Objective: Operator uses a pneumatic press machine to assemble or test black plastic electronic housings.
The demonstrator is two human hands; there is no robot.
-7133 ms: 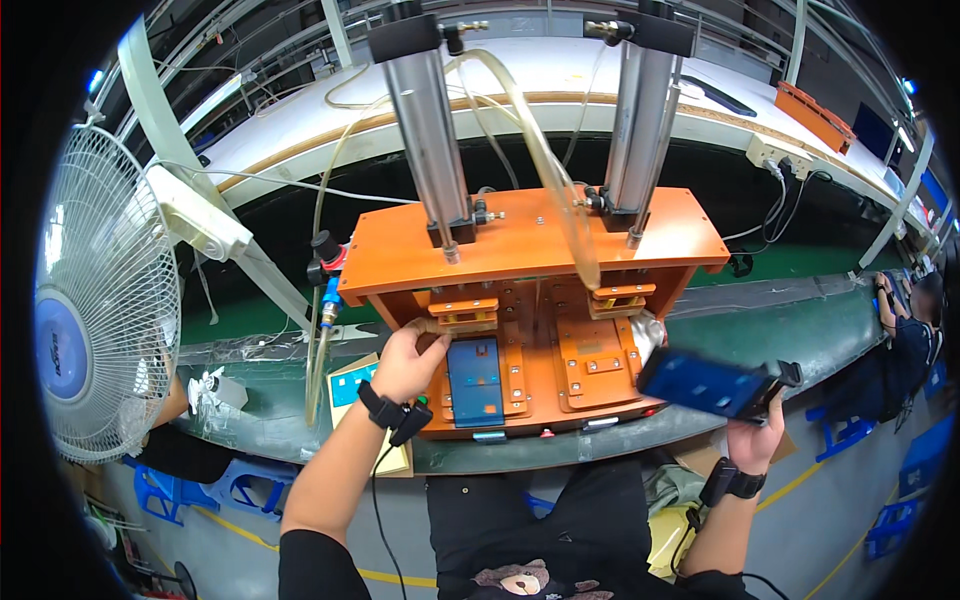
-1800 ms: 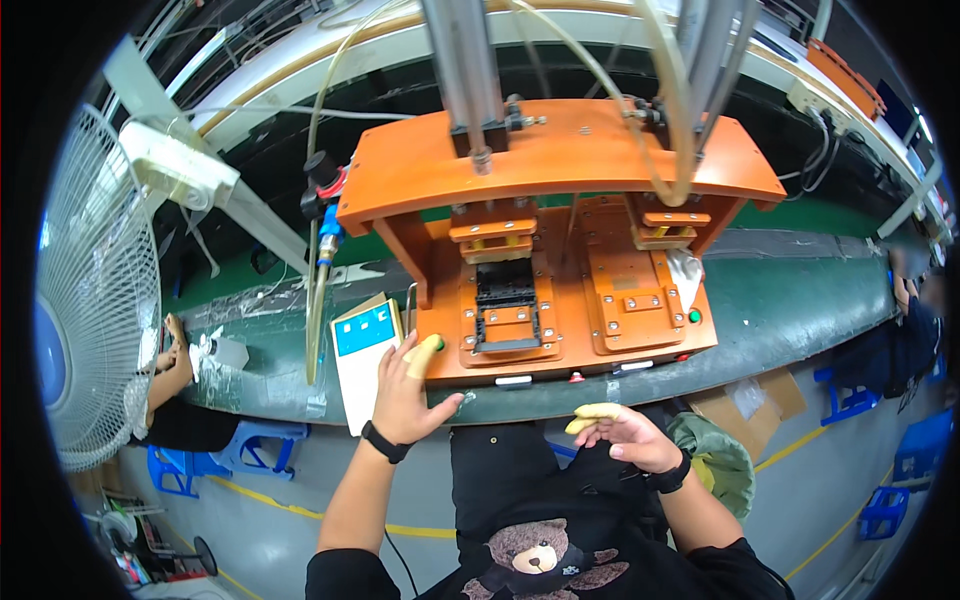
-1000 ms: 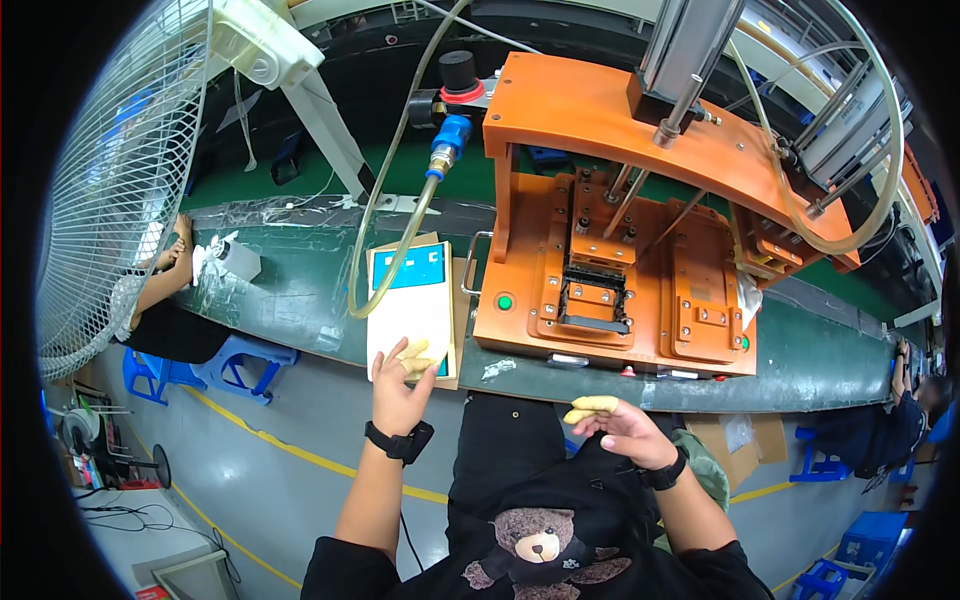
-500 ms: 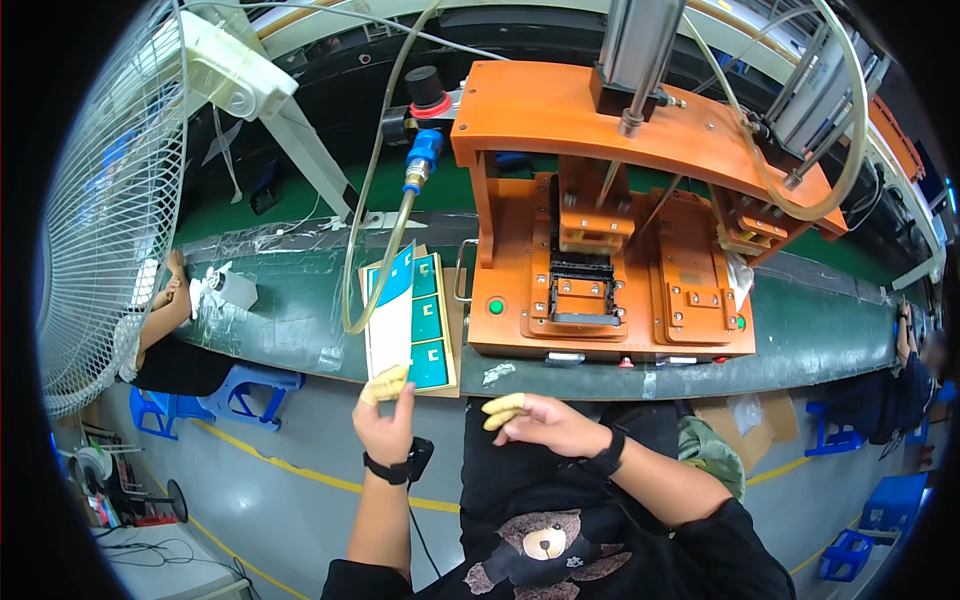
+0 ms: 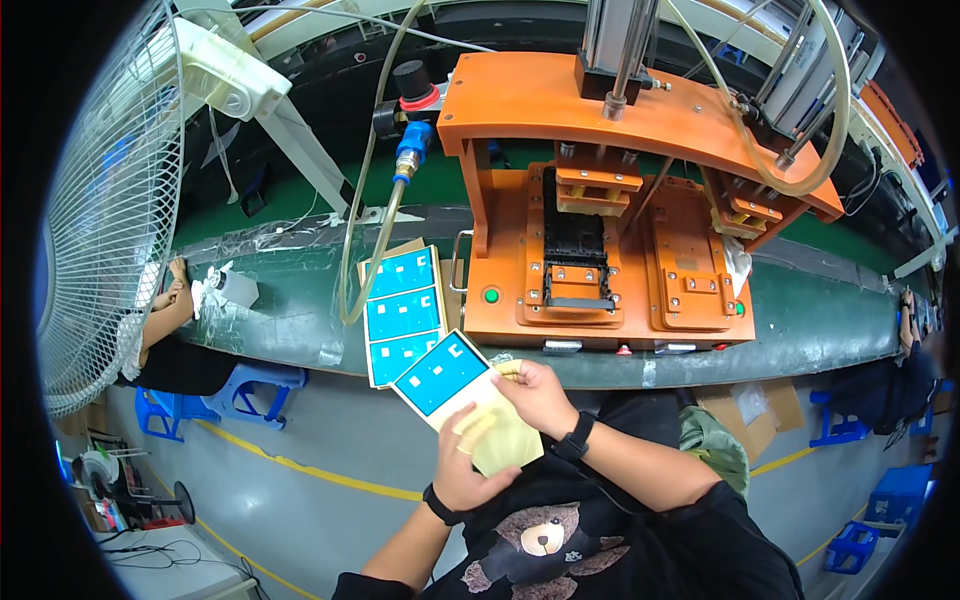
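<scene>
Between my hands, just off the bench's front edge, a pale backing sheet (image 5: 508, 443) is held tilted. One blue rectangular sticker (image 5: 442, 373) with small cut-outs is on its far end; the rest is bare pale yellow. My left hand (image 5: 468, 470), with yellow finger covers, grips the sheet's near left side. At its right edge, my right hand (image 5: 540, 398) pinches it. Beyond, partly under this sheet, lies a stack of blue sticker sheets (image 5: 402, 310) on cardboard. A black plastic frame (image 5: 577, 255) sits in the left fixture of the orange press (image 5: 510, 290).
The press head (image 5: 598, 185) is raised above the black frame. To the right is a second fixture (image 5: 692, 285). An air hose (image 5: 375, 270) hangs beside the stack. A fan (image 5: 110, 220) and a white bottle (image 5: 235, 288) stand left. Other people sit at both ends.
My hands, apart and without a sheet between them before, have come together on the sticker sheet. A lifted sheet at the stack is no longer there. The left press head has risen.
</scene>
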